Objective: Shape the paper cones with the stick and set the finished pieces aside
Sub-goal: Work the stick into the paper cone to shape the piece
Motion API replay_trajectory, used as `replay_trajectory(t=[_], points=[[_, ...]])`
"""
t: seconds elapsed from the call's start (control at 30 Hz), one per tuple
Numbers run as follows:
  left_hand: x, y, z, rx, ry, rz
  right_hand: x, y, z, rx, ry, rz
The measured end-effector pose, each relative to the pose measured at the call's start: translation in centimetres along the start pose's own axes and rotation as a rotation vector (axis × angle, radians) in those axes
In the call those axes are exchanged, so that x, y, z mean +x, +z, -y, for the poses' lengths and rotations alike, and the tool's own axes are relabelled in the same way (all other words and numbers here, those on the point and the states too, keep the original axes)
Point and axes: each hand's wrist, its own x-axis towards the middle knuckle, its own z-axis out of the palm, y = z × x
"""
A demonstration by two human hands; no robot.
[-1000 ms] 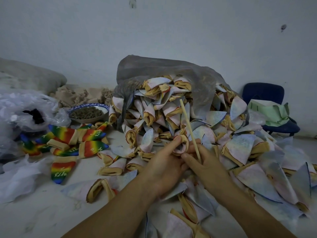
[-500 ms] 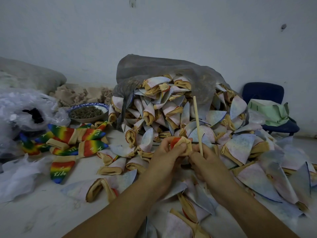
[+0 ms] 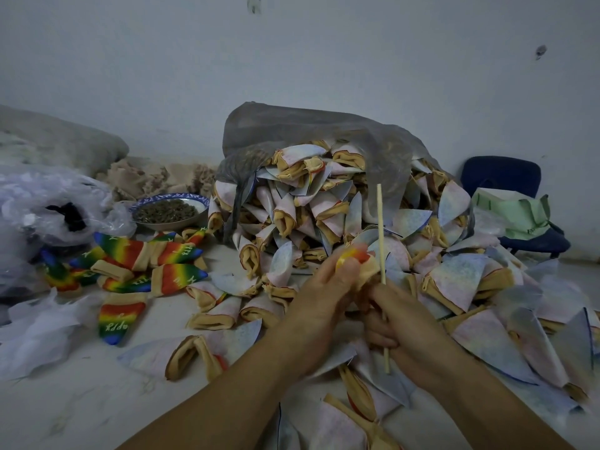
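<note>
at the foot of the cone pile (image 3: 311, 206), the left hand (image 3: 321, 300) pinches a cone (image 3: 355, 258) that a second ago looked pale and now shows orange, apparently half turned out, though blur hides its tip. the right hand (image 3: 412, 323) grips the stick (image 3: 380, 228), swung from leaning to upright just beside the cone, so poking looks next.

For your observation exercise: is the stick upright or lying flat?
Upright: the stick stands nearly vertical, gripped by the right hand.
</note>
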Motion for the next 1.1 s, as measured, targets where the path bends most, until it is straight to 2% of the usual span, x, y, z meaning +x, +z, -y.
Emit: replay_trajectory(t=[0.07,0.13,0.27,0.37,0.43,0.63,0.73,0.97,1.1], points=[[0.0,0.0,0.1,0.076,-0.001,-0.01,-0.1,0.1,-0.1,-0.091,-0.014,-0.006],[0.1,-0.2,0.2,0.049,0.0,-0.029,-0.3,0.3,-0.3,-0.198,-0.017,-0.01],[0.8,-0.6,0.1,-0.285,-0.059,-0.131,-0.3,0.5,-0.5,-0.321,-0.02,-0.038],[1.3,-1.7,-0.4,-0.591,-0.068,-0.185,-0.3,0.0,-0.4,-0.456,-0.098,-0.093],[1.6,-2.7,-0.8,-0.687,-0.057,-0.262,-0.2,-0.7,-0.3,-0.57,-0.184,-0.136],[2.1,-4.1,-1.3,-0.73,-0.097,-0.449,0.2,-3.1,-1.0,-1.054,-0.361,-0.129],[2.1,-4.4,-1.7,-0.728,-0.081,-0.478,0.5,-3.7,-1.2,-1.25,-0.461,-0.169],[1.9,-4.2,-1.7,-0.598,-0.093,-0.41,0.7,-3.7,-1.4,-1.307,-0.527,-0.15],[2.0,-3.7,-1.3,-0.494,-0.083,-0.381,1.0,-3.4,-2.1,-1.283,-0.411,-0.15]])
